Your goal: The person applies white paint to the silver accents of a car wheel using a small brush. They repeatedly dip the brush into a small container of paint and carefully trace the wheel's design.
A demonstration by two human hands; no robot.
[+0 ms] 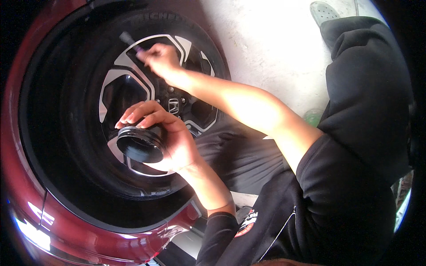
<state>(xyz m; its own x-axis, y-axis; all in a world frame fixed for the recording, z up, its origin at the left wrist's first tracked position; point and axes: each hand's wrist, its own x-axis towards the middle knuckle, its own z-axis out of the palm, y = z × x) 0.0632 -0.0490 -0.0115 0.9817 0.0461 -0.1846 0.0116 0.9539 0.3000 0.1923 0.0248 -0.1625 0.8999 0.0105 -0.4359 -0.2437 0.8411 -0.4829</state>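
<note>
A car wheel fills the left of the view, with a black tyre (57,111) around a silver-and-black alloy rim (128,84). My left hand (171,137) grips a round black jar (140,144), held open side toward the wheel, just in front of the lower spokes. My right hand (160,57) reaches across to the upper spokes and pinches a small brush (129,40) by its handle. The brush tip rests against the inner edge of the tyre near the rim's top.
Red car bodywork (26,195) curves around the wheel arch at left and below. Pale concrete ground (266,48) lies to the right. My dark trousers (364,80) and a light shoe (324,11) show at upper right. A small green object (313,117) lies by my knee.
</note>
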